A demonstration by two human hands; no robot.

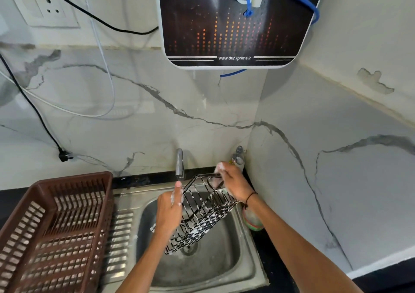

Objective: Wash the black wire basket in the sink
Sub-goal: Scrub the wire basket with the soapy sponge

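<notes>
Both hands (169,212) w/ basket (202,216), tap (179,164) just above

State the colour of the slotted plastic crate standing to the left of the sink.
Brown: the crate beside the sink shows best in the head view.

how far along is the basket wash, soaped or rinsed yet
Soaping looks mostly done: the black wire basket is covered in white suds over the sink. In hand: the left hand holds it while the right hand scrubs its top edge. Rinsing remains; no water visibly runs from the tap.
</notes>
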